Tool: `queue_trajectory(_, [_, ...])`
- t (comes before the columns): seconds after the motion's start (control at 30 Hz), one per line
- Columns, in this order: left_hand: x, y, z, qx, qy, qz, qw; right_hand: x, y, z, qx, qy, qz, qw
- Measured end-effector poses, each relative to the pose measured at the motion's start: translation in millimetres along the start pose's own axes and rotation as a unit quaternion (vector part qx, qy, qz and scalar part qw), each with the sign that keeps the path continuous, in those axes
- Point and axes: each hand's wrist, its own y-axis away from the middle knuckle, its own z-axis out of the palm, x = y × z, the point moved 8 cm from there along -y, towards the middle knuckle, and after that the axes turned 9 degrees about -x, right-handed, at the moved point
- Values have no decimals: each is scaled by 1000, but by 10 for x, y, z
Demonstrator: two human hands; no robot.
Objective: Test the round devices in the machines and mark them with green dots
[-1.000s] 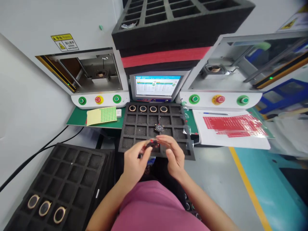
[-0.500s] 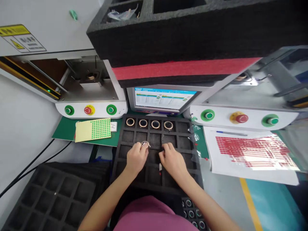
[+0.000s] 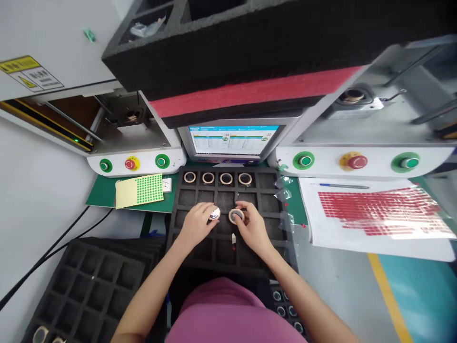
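Over the black foam tray (image 3: 207, 197), my left hand (image 3: 196, 220) is closed on a shiny round metal-rimmed part (image 3: 214, 214). My right hand (image 3: 253, 226) pinches a second round part (image 3: 236, 216), gold-rimmed with a dark middle, between thumb and fingers. The two parts are held apart, side by side. Several similar gold-rimmed round parts, among them one at the right end (image 3: 244, 179), sit in the tray's back row. A small white piece with a red tip (image 3: 233, 239) lies in the tray between my wrists.
Behind the tray stands a screen (image 3: 228, 141), with button panels (image 3: 135, 164) on either side. A sheet of green dots (image 3: 148, 191) lies left, red label sheets (image 3: 371, 209) and a pen (image 3: 344, 186) right. Stacked foam trays (image 3: 96, 281) are at lower left. A large foam block (image 3: 221, 66) overhangs.
The round part in my right hand has come into view, and my right fingers have opened around its rim. The part in my left hand now shows its shiny face. The camera view has shifted.
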Motion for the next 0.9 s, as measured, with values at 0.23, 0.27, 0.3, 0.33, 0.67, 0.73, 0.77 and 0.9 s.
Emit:
queue_trajectory(0.23, [51, 7, 68, 12, -12, -42, 999, -137, -6, -27, 37, 109, -43, 992])
queue_trajectory(0.27, [57, 26, 57, 14, -15, -45, 999, -150, -14, -34, 42, 124, -51, 990])
queue_trajectory(0.3, [57, 46, 32, 16, -17, -46, 999, -168, -20, -49, 47, 137, -62, 988])
queue_trajectory(0.33, [44, 64, -12, 18, -16, -47, 999, -189, -22, -76, 51, 147, -74, 985])
queue_trajectory(0.67, [-1578, -267, -1861, 108, -118, -223, 962, -223, -53, -1657, 186, 409, -220, 866])
queue_trajectory(0.73, [-2019, -489, -2254, 124, -129, -261, 949, -107, -269, -2081, 205, 460, -191, 842])
queue_trajectory(0.77, [-2207, -618, -2405, 129, -132, -273, 944, -64, -390, -2304, 226, 467, -167, 838])
queue_trajectory(0.9, [-2687, -1125, -2727, 118, -138, -291, 939, 104, -1014, -3038, 253, 440, 18, 861])
